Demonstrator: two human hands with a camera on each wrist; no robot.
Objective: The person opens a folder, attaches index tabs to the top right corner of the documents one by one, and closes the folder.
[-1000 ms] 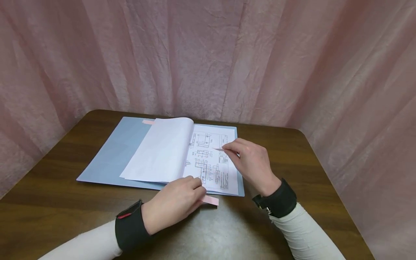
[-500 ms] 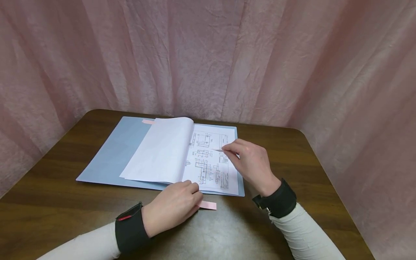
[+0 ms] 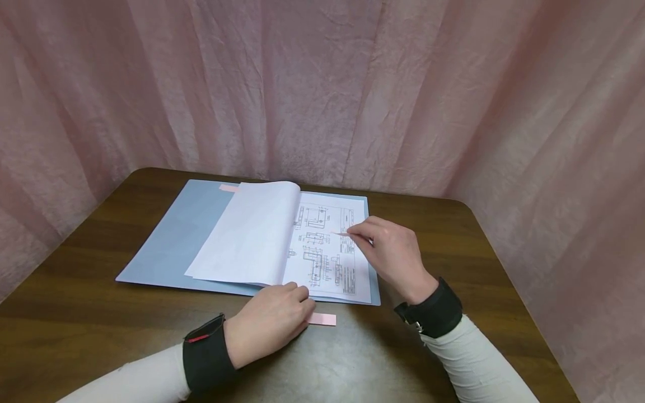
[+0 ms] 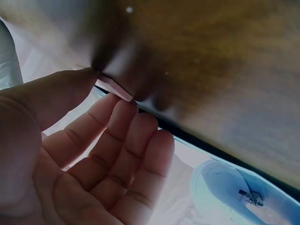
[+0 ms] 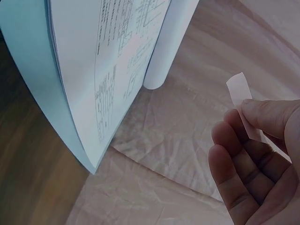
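Thumb and forefinger of my right hand (image 3: 390, 252) pinch a small pink sticky note (image 5: 239, 89), held over the right-hand page. That page (image 3: 322, 246) carries printed technical drawings and belongs to a stack of sheets in an open light blue folder (image 3: 156, 246). My left hand (image 3: 272, 319) is at the folder's near edge, on the table. Its thumb and fingertips hold a narrow pink sticky note pad (image 3: 322, 319) by its edges; part of the pad is hidden under the hand in the head view.
Turned-over white sheets (image 3: 242, 235) curl to the left across the folder. Another pink sticky note (image 3: 229, 188) shows at the folder's top edge. The brown wooden table (image 3: 428, 358) ends at a pink curtain (image 3: 322, 95) behind.
My left hand and the pink pad have shifted slightly toward me, away from the folder edge. The right hand stays nearly still with its note.
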